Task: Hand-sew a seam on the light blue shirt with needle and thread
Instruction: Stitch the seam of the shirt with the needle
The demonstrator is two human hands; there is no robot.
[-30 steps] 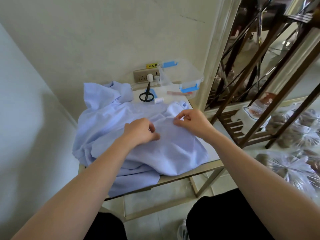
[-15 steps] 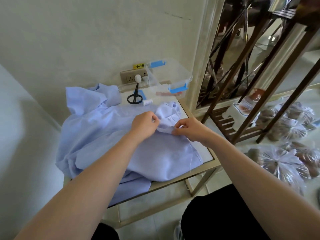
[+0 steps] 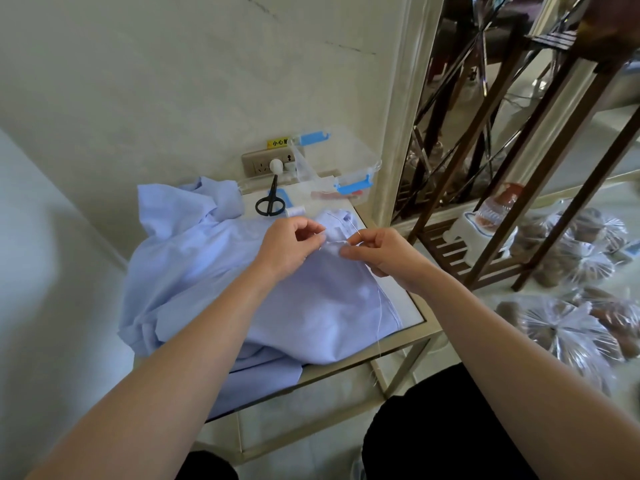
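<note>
The light blue shirt (image 3: 214,271) lies crumpled over a small glass-topped table (image 3: 412,308). My left hand (image 3: 289,245) pinches a fold of the shirt's edge near the table's far right corner. Just to its right, my right hand (image 3: 375,249) pinches the needle (image 3: 353,226), whose thin metal tip points up and left over the fold. A pale thread (image 3: 380,313) hangs from that hand down past the table's front edge.
Behind the shirt lie black scissors (image 3: 270,202), a white thread spool (image 3: 295,211) and a clear plastic box (image 3: 341,168) with blue clips, by a wall socket (image 3: 266,164). A dark wooden rack (image 3: 485,216) and several plastic-wrapped bundles (image 3: 568,327) stand on the right.
Both hands have shifted toward the far right corner of the shirt. The right hand now shows the needle raised above the fold, with the thread trailing down.
</note>
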